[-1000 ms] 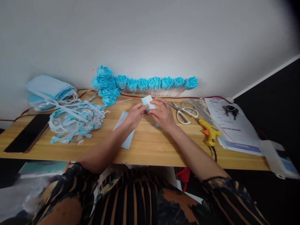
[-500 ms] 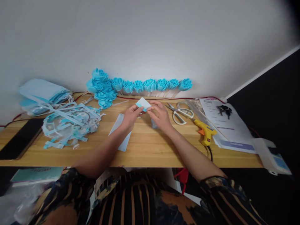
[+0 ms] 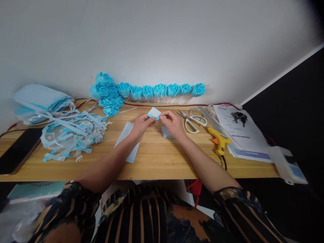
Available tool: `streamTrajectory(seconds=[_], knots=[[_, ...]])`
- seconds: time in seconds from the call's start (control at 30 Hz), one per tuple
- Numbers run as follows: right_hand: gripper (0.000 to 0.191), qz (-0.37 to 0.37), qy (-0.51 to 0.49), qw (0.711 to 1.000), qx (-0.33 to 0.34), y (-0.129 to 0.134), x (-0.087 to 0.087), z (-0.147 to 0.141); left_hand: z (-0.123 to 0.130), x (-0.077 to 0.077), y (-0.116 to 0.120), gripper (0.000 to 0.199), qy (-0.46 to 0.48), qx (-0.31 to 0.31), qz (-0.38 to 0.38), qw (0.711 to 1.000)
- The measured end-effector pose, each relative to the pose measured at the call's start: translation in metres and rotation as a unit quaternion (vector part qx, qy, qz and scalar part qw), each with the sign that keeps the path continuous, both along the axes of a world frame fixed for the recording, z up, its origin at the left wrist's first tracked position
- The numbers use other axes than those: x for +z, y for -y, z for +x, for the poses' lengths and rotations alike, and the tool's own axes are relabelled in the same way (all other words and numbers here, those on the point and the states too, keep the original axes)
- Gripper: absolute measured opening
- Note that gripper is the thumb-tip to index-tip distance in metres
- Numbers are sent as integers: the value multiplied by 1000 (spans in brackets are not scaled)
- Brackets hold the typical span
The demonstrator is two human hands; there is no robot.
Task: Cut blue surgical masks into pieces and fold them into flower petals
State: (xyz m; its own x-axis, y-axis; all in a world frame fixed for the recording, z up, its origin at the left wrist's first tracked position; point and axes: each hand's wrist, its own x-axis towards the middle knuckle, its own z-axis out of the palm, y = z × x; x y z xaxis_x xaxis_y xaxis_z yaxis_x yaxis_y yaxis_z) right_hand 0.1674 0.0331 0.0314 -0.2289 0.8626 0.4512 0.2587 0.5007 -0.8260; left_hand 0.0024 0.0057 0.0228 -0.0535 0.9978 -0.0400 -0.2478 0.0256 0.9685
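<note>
Between my two hands, above the middle of the desk, is a small folded square of white and light-blue fabric [image 3: 154, 112]. My left hand [image 3: 142, 125] pinches its left lower edge between thumb and finger. At its right corner, my right hand [image 3: 173, 123] has thumb and fingertips pinched on the blue edge. A long pale-blue strip [image 3: 133, 154] lies flat under my left forearm. Beside my right hand sits a small stack of pale squares [image 3: 166, 132], partly covered by the hand. White-handled scissors [image 3: 191, 122] lie open just to the right.
Several blue fabric flowers [image 3: 148, 91] on sticks lean along the wall. On the left are fabric scraps [image 3: 76, 130], a stack of masks [image 3: 42, 98] and a phone [image 3: 21, 148]. To the right lie a yellow glue gun [image 3: 220, 141], papers [image 3: 238, 131] and keys [image 3: 239, 116].
My right fingers have curled in closer on the square's right corner. More of the small stack shows beside my right hand. The whole view has shifted slightly.
</note>
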Motion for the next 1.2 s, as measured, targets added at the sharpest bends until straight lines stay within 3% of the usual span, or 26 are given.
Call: streamTrajectory(seconds=[0.37,0.57,0.67,1.0,1.13,1.2], knots=[[17,-16,-23,1000,-2,-1,0,0,2,1,0,35,-35,-10,5,999],[52,-102,-80,990,53,-3,-6,-3,-1,4,1,29,-28,2,27,999],[60,-137,-85,983,91,-3,-9,-5,-3,5,0,28,-16,0,48,999],[55,-171,-117,968,143,-4,-7,-7,-4,7,-3,36,-45,3,109,993],[54,-174,-130,968,125,-5,-7,-6,-2,7,0,44,-33,0,90,995],[53,-172,-141,968,114,-5,-7,-5,0,5,0,39,-19,-11,66,998]])
